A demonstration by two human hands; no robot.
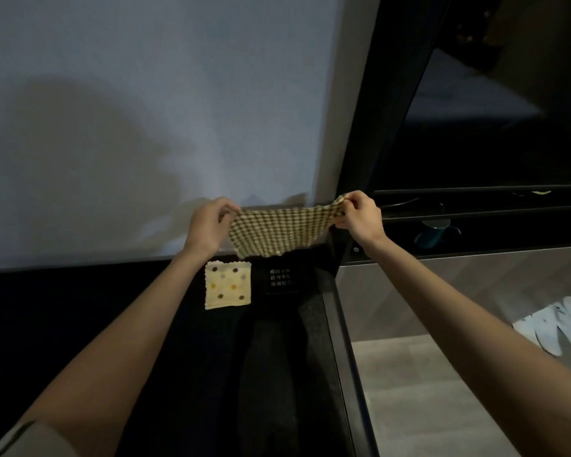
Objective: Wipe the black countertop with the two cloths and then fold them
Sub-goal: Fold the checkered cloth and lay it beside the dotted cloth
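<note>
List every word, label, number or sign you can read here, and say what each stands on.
Small black sign lying flat on the black countertop, right of the dotted cloth: three short rows of white Chinese characters, too small and blurred to read.
No other text is visible; the checked cloth carries none.

Checked cloth (279, 231) green-cream; folded cloth (228, 285) yellow, dotted.

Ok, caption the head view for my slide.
Both hands, left hand and right hand, stretch checked cloth above dotted cloth.
</note>
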